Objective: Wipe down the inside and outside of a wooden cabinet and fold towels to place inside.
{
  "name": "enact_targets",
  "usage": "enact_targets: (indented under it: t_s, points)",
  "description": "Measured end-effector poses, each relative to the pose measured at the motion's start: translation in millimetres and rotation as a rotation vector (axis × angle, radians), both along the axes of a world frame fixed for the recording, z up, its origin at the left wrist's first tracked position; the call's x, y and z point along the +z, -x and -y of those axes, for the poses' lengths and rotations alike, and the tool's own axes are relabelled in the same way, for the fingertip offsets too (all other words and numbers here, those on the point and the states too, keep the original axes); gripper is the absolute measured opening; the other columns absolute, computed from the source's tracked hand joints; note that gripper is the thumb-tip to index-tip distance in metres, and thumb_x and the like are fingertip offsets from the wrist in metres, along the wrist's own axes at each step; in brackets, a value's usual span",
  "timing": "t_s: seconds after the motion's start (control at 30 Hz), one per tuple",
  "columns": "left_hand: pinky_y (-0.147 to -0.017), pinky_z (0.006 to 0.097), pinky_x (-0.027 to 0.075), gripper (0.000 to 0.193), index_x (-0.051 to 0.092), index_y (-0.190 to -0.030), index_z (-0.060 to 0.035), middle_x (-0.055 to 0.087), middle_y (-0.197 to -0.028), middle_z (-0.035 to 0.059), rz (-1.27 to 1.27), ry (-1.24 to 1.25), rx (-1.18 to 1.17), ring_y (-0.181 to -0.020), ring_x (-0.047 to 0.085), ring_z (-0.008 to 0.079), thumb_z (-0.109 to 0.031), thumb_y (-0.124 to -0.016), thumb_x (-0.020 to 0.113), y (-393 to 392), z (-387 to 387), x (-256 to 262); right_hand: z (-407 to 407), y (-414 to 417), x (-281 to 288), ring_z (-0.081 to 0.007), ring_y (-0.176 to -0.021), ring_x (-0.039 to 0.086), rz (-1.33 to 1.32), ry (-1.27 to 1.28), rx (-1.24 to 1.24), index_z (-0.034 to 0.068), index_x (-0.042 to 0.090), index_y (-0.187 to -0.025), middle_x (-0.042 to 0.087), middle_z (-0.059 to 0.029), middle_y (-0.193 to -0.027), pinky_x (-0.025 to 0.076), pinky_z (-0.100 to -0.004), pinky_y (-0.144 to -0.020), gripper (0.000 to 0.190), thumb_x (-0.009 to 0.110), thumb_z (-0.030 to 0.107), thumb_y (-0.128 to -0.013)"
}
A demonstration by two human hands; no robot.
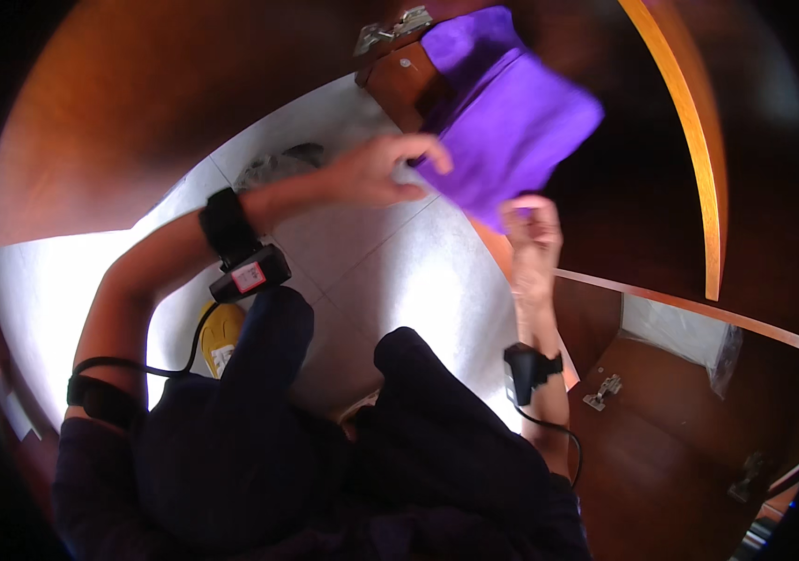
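A purple piece of cloth spreads ahead of me, blurred, in front of the open wooden cabinet. Its lower corner sits in the curled fingers of my right hand. My left hand is at the cloth's left edge, thumb and fingers apart. Its fingertips overlap the purple fabric, but whether they touch it I cannot tell. The cloth's far end lies by a wooden panel with a metal hinge.
A wooden cabinet door stands at the left. To the right, a light shelf edge curves above a lower compartment with a clear plastic bag and a hinge. A dark shape lies on the tiled floor.
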State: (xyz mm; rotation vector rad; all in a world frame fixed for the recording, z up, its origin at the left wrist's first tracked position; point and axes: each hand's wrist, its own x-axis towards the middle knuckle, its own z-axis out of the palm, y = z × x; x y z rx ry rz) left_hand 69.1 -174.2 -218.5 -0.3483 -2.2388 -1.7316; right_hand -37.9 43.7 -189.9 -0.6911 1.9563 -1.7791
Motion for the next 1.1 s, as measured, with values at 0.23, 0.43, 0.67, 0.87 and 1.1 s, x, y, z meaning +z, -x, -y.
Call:
enact_targets:
  t_s: [0.23,0.43,0.67,0.87,1.1]
  points:
    - [-0.076,0.0260,0.043,0.023,0.057,-0.090,-0.0063,0.056,-0.091,0.0032,0.460,-0.219,0.012,-0.084,0.053,0.0128,-0.012,-0.071,0.069,-10.4,-15.0,-81.3,18.0,-22.0,34.4,-0.0158,-0.091,0.054,0.193,-0.047,0.381,0.000,0.051,-0.107,0.052,-0.0084,-0.104,0.044,-0.0283,-0.083,0.029,0.054,-0.001,-0.078]
    - [-0.064,0.0253,0.047,0.035,0.043,-0.098,-0.0048,0.055,-0.088,0.0062,0.564,-0.476,0.248,-0.075,0.055,0.0131,-0.003,-0.073,0.067,-14.3,-3.6,-105.2,66.0,-107.0,165.3,-0.0157,-0.074,0.061,0.406,0.630,1.275,-0.003,0.059,-0.088,0.063,-0.0102,-0.083,0.050,-0.0275,-0.066,0.016,0.062,0.010,-0.077]
    - [-0.068,0.0250,0.047,0.039,0.049,-0.107,-0.0032,0.056,-0.095,0.0032,0.763,-0.488,0.137,-0.078,0.055,0.0100,-0.015,-0.075,0.069,4.8,-30.3,-45.5,72.6,-114.8,149.0,-0.0171,-0.076,0.061,0.483,0.836,1.328,-0.002,0.058,-0.091,0.063,-0.0110,-0.085,0.051,-0.0278,-0.066,0.018,0.060,0.011,-0.079]
    - [-0.073,0.0287,0.044,0.039,0.050,-0.109,-0.0070,0.056,-0.100,0.0002,0.853,-0.546,0.176,-0.089,0.053,0.0109,-0.024,-0.078,0.067,-2.8,-31.6,-31.4,63.1,-114.5,146.7,-0.0183,-0.078,0.062,0.519,0.895,1.351,-0.002,0.057,-0.093,0.063,-0.0116,-0.086,0.051,-0.0281,-0.067,0.020,0.059,0.013,-0.081]
    - [-0.077,0.0272,0.041,0.036,0.052,-0.109,-0.0082,0.056,-0.102,0.0002,0.883,-0.637,0.245,-0.089,0.053,0.0103,-0.023,-0.079,0.065,-17.6,-23.5,-40.7,58.8,-106.3,145.1,-0.0198,-0.080,0.062,0.622,0.860,1.416,-0.002,0.056,-0.096,0.063,-0.0123,-0.088,0.052,-0.0285,-0.068,0.021,0.058,0.015,-0.083]
